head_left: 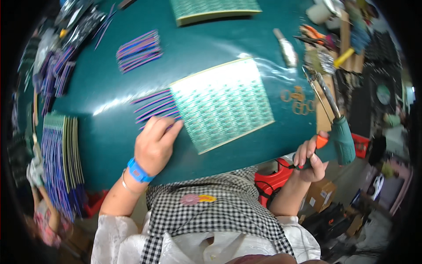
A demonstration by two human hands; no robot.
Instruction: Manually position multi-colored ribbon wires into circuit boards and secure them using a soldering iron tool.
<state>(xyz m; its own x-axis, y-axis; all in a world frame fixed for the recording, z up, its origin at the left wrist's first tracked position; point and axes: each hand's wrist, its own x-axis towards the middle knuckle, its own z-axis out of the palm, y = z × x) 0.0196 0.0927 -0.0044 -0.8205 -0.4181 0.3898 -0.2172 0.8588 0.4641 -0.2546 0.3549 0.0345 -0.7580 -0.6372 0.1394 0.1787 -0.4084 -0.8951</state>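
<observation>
A pale green circuit board panel [224, 110] with many small rows lies slightly turned on the table. Several thin purple-blue wires [154, 103] stick out from its left edge. My left hand [156, 138] rests at the lower end of that edge, fingers pinched together on a wire by the board. At the right, my right hand [311, 159] is wrapped around the grip of a green soldering gun [344, 141] with an orange trigger. Its metal shaft points up and away, apart from the board. The wire tip under my left fingers is hidden.
A wire bundle [140, 51] lies far left of the board. A stack of wired panels [61, 154] hangs over the left table edge. Another green panel stack [215, 9] sits at the back. Brown rings [299, 101], a silvery tube [286, 48] and pliers [314, 35] lie right.
</observation>
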